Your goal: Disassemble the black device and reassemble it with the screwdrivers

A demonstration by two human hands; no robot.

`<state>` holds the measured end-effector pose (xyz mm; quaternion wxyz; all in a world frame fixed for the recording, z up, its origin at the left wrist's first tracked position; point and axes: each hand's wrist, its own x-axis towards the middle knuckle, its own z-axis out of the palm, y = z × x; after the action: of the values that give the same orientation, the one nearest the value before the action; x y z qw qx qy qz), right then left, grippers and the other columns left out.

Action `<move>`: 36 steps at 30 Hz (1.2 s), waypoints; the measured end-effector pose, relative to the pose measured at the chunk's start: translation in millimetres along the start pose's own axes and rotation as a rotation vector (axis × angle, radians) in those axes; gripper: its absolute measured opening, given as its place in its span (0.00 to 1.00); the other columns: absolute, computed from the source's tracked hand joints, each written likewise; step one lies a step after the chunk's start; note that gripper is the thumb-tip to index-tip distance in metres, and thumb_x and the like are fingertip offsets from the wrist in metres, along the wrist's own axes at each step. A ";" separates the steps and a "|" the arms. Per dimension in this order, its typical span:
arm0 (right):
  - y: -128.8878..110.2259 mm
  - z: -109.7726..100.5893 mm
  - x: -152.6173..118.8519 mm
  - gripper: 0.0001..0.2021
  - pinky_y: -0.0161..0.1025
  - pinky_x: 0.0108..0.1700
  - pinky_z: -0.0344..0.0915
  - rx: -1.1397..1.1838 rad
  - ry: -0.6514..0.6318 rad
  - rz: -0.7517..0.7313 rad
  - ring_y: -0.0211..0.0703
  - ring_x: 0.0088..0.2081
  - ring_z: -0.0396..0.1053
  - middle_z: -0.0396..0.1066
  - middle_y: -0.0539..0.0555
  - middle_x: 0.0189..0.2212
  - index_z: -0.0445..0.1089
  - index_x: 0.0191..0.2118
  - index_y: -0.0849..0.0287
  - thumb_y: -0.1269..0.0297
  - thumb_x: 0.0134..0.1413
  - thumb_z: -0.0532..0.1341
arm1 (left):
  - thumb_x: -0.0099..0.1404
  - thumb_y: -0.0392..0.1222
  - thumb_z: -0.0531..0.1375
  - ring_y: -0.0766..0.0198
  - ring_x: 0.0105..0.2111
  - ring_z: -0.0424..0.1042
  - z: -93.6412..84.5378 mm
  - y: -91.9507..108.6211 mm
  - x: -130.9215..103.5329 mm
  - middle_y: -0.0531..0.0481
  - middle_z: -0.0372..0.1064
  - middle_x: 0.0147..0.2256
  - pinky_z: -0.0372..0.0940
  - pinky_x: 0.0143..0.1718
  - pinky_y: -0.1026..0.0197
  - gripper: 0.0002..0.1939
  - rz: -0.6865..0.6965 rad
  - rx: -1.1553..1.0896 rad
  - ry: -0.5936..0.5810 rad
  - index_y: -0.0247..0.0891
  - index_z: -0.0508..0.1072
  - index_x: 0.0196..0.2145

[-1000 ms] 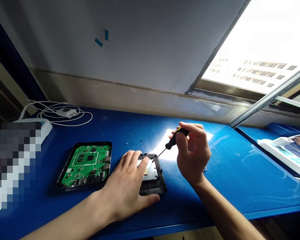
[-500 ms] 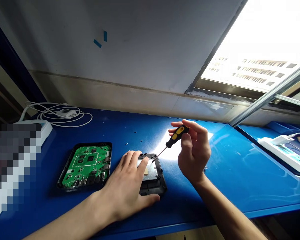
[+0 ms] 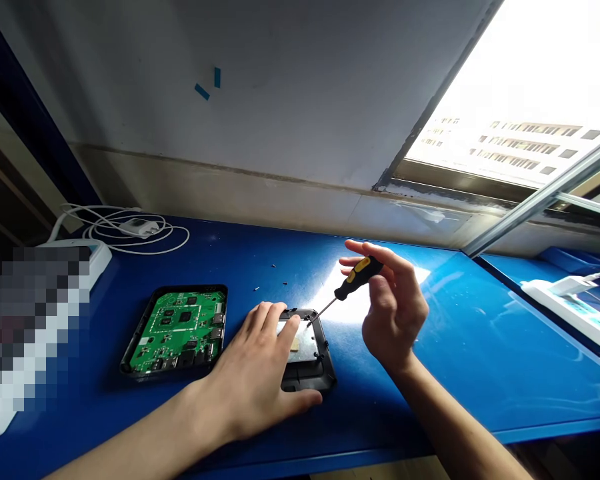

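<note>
Black device cover (image 3: 307, 381) lies on a glossy blue tabletop (image 3: 460, 373), its inner side and metal plate (image 3: 306, 350) facing up, under a left hand (image 3: 255, 360) spread flat, fingers loosely parted, gripping nothing. A right hand (image 3: 397, 310), partly open, steadies a black-and-yellow screwdriver (image 3: 359, 277) between thumb and fingers, its tip at the cover's far right corner. Left of the cover sits a green circuit board (image 3: 180, 327) in a black shell (image 3: 141, 328); just beyond the cover lie three small screws (image 3: 256, 289), and farther off, to its left, a white charger (image 3: 139, 228) amid looped cable (image 3: 189, 235). Daylight glares on the tabletop beyond and right of the cover. Farther beyond it rises a grey wall (image 3: 280, 80) bearing two strips of blue tape (image 3: 217, 77); well to the cover's right, a bright window (image 3: 530, 67) looks onto a pale building (image 3: 525, 143), above a white power strip (image 3: 575, 307).
</note>
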<state>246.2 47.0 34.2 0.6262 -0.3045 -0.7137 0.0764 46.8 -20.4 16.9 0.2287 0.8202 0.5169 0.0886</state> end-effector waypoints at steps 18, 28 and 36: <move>-0.2 2.0 1.3 0.14 0.46 0.39 0.82 -0.012 0.054 0.053 0.43 0.40 0.81 0.78 0.54 0.47 0.72 0.57 0.49 0.68 0.73 0.55 | 0.61 0.65 0.70 0.27 0.73 0.48 2.1 -1.9 0.7 0.29 0.51 0.73 0.55 0.69 0.27 0.51 -0.012 -0.036 -0.010 0.36 0.60 0.72; 3.0 2.3 -0.4 0.14 0.46 0.41 0.80 0.005 0.054 0.070 0.44 0.40 0.80 0.76 0.52 0.44 0.72 0.57 0.47 0.68 0.71 0.58 | 0.61 0.65 0.70 0.28 0.73 0.49 2.3 -1.3 1.1 0.30 0.52 0.73 0.56 0.69 0.28 0.51 -0.011 -0.009 -0.008 0.38 0.60 0.72; 0.9 2.2 0.7 0.13 0.46 0.40 0.81 -0.031 0.065 0.023 0.43 0.39 0.80 0.73 0.51 0.44 0.74 0.54 0.47 0.67 0.67 0.65 | 0.60 0.64 0.71 0.26 0.73 0.49 3.5 -2.4 1.3 0.29 0.52 0.73 0.55 0.69 0.26 0.51 -0.007 -0.041 0.021 0.37 0.61 0.72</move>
<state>244.4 48.6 33.9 0.6431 -0.3247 -0.6907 0.0626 46.8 -19.4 12.7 0.2406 0.8125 0.5202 0.1069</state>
